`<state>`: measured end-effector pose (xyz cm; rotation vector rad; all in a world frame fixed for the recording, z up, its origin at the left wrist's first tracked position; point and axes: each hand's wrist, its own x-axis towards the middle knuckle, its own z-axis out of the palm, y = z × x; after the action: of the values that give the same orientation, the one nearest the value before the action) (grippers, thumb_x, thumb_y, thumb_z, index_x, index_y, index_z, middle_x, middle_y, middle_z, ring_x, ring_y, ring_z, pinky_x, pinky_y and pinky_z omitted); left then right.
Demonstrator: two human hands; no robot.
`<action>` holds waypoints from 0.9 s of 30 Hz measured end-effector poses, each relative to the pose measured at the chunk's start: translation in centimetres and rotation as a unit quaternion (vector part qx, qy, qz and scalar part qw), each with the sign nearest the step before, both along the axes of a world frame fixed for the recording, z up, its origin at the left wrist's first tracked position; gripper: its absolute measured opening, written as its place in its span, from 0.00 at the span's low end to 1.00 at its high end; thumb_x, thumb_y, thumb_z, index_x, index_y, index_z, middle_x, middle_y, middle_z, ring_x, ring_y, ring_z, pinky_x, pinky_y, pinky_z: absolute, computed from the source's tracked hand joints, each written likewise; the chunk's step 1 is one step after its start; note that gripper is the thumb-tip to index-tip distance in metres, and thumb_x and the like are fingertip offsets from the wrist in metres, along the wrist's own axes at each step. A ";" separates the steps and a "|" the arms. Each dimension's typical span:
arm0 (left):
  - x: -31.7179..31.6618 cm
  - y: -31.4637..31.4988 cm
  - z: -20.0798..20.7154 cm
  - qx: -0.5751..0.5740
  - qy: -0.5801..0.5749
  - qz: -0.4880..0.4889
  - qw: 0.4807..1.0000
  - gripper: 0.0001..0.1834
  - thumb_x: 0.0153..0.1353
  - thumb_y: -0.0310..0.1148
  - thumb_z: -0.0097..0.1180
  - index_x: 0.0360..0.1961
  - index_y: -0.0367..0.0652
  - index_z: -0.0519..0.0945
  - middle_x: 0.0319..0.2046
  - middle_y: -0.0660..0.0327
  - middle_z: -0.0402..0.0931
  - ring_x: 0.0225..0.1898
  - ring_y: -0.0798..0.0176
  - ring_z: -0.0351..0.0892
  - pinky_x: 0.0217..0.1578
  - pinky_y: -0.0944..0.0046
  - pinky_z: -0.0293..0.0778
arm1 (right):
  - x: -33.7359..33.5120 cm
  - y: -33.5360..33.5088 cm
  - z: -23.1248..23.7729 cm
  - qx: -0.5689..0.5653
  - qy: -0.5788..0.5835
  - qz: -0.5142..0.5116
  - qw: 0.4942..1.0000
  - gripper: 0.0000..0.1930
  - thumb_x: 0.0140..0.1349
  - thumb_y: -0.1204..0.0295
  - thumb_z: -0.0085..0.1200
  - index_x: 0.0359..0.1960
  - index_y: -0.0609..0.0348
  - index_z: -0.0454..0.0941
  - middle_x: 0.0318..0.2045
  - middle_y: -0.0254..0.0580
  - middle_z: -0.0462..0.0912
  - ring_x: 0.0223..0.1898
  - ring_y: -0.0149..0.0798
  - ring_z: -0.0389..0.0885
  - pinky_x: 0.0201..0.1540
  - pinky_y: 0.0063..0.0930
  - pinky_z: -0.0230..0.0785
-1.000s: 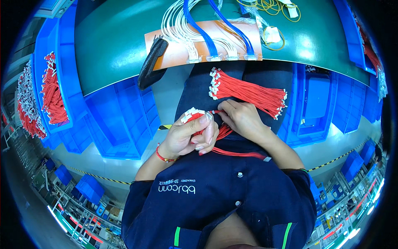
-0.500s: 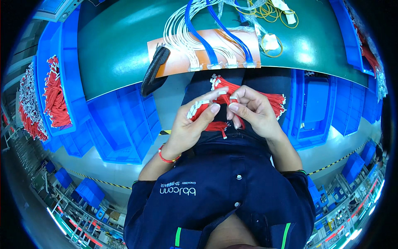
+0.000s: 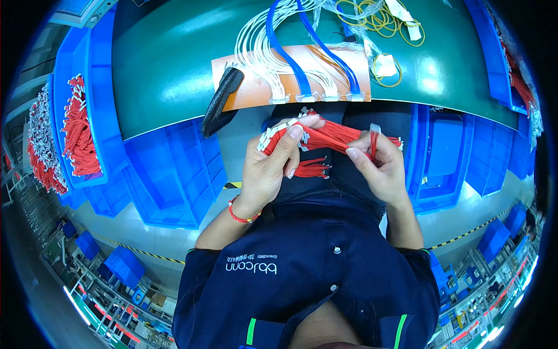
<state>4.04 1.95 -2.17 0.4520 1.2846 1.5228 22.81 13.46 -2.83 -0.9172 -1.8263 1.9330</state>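
My left hand [image 3: 266, 167] is closed on a bunch of short red wire harnesses [image 3: 280, 137] whose white connectors fan out past the thumb. To its right, my right hand [image 3: 385, 171] pinches red wires near a white connector [image 3: 375, 128] that sticks up above the fingers. Red wires [image 3: 325, 139] stretch between both hands; which of them belong to the held bunch and which lie behind on the lap is hard to tell. Below them, a smaller bunch of red wires [image 3: 313, 168] rests on my dark trousers.
Ahead is a green table [image 3: 168, 75] bearing an orange board [image 3: 256, 96] with white and blue cables, a black padded piece [image 3: 222, 102] and yellow rubber bands [image 3: 401, 26]. Blue bins [image 3: 165, 195] flank my legs. At left, a blue bin [image 3: 100, 99] holds red harnesses.
My hands have moved apart. The right one went rightward with the pinched wires and connector, while the left stayed near its place holding its bunch. The view shifted slightly.
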 end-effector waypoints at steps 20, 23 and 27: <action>-1.7 1.1 0.4 -0.041 -0.040 0.044 0.997 0.20 0.74 0.36 0.40 0.39 0.30 0.81 0.17 0.73 0.55 0.16 0.80 0.49 0.17 0.73 0.47 | 2.8 1.8 -0.8 -0.019 -0.083 0.035 0.996 0.10 0.70 0.71 0.53 0.47 0.64 0.82 0.27 0.29 0.76 0.27 0.22 0.69 0.31 0.18 0.62; -1.8 1.1 0.7 -0.045 -0.042 0.051 0.997 0.19 0.73 0.35 0.41 0.36 0.31 0.81 0.15 0.74 0.54 0.16 0.80 0.49 0.17 0.73 0.47 | 3.5 2.3 -0.6 -0.108 -0.019 -0.035 0.993 0.09 0.69 0.71 0.56 0.43 0.64 0.81 0.25 0.31 0.75 0.26 0.21 0.70 0.29 0.17 0.61; -2.2 1.1 0.7 -0.050 -0.047 0.050 0.996 0.18 0.72 0.35 0.43 0.35 0.31 0.81 0.15 0.74 0.55 0.16 0.80 0.48 0.17 0.73 0.46 | 3.8 2.8 -0.5 -0.184 0.075 -0.064 0.978 0.09 0.66 0.71 0.59 0.40 0.65 0.79 0.27 0.38 0.79 0.23 0.23 0.72 0.26 0.16 0.60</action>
<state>1.85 3.01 -1.46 0.2526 1.3193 1.5368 26.65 16.21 -3.28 -0.9409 -1.3165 2.2290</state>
